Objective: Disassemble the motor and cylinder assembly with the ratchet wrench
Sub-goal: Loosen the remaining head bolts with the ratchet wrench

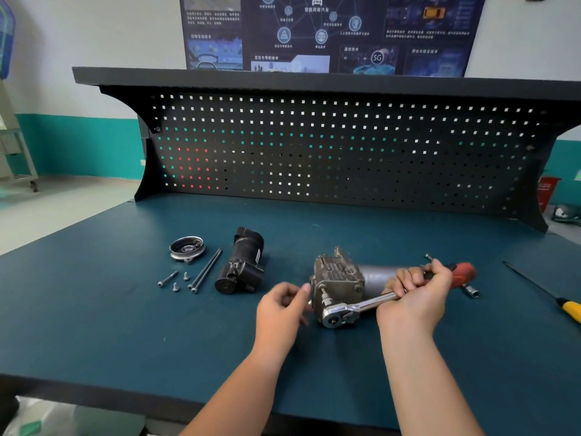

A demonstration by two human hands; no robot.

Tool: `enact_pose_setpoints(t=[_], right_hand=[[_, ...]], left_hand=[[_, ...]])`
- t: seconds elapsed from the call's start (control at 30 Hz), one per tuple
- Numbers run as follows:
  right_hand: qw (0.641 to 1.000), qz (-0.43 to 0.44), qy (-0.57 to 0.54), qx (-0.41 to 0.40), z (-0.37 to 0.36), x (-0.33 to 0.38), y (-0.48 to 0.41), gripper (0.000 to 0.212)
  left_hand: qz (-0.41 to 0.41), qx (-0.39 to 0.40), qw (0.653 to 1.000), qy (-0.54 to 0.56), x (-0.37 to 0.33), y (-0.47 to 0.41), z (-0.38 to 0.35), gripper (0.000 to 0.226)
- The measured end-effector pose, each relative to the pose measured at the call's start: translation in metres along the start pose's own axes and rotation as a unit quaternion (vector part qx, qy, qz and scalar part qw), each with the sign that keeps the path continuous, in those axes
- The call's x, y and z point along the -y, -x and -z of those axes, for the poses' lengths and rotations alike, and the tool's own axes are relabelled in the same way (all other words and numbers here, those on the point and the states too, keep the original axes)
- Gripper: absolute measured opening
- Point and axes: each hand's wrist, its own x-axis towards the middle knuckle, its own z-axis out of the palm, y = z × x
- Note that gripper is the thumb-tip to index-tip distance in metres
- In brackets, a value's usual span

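Note:
A grey metal cylinder assembly lies on the blue bench top, its round body pointing right. My right hand grips the ratchet wrench by its shaft, just below the red handle. The wrench head sits on a socket at a bolt on the near face of the assembly. My left hand hovers blurred just left of the assembly with loosely curled fingers, and whether it touches the block is unclear. The black motor lies apart to the left.
Left of the motor lie two long bolts, several short screws and a round metal cover. A socket extension lies behind my right hand. A yellow-handled screwdriver sits at the right edge. A black pegboard backs the bench.

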Motion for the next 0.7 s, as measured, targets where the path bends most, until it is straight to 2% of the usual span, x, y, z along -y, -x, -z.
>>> enact_pose_setpoints(t=[0.1, 0.27, 0.47, 0.57, 0.7], right_hand=[[1.000, 0.006, 0.006, 0.001, -0.001, 0.000, 0.003, 0.024], [0.999, 0.034, 0.031, 0.003, -0.006, 0.000, 0.012, 0.028], [0.994, 0.096, 0.051, 0.018, -0.013, -0.003, 0.025, 0.023], [0.991, 0.113, 0.060, 0.033, -0.015, -0.006, 0.029, 0.022], [0.986, 0.115, 0.091, 0.076, -0.023, -0.008, 0.032, 0.022]], left_hand=[[0.124, 0.131, 0.983, 0.031, -0.007, 0.007, -0.003, 0.028], [0.206, 0.200, 0.954, 0.091, -0.014, 0.006, -0.001, 0.031], [0.270, 0.221, 0.931, 0.106, -0.021, -0.001, -0.005, 0.024], [0.259, 0.206, 0.936, 0.122, -0.017, -0.004, -0.005, 0.022], [0.242, 0.189, 0.942, 0.136, -0.008, -0.002, -0.005, 0.029]])
